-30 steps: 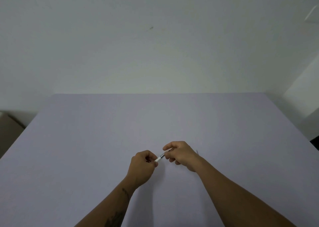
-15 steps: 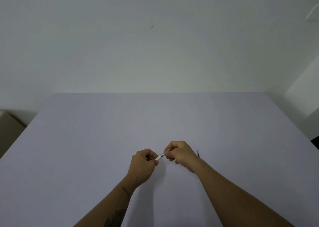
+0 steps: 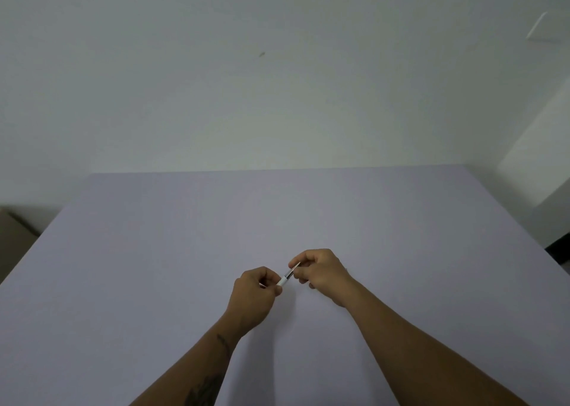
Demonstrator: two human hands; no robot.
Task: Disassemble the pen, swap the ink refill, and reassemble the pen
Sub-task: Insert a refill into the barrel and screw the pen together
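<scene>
Two bare forearms rose from the near edge of the lavender table [image 3: 154,267], the left one bearing a dark tattoo [image 3: 205,388] along its inner side. They converged toward the pen [image 3: 287,277], which sat above the table's near-centre, held clear of the surface between both hands.

The left hand [image 3: 251,297] lay just nearer than the pen and to its left, curled into a loose fist with thumb and fingertips pinched on the pen's white barrel end. The right hand [image 3: 320,271] lay just to the right of the pen and slightly farther, its fingers bent and closed on the thinner, darker metallic section that slanted up and away from the white part. The two hands were close together, nearly touching, with only a short stretch of pen visible between them. Whether the pen's parts were joined or separated could not be told.

Beyond the pen, the table ran on bare to its far edge, where it met a plain pale wall [image 3: 277,81]. Left of the pen and well apart from it, off the table's edge, a brown box [image 3: 14,233] showed partly.
</scene>
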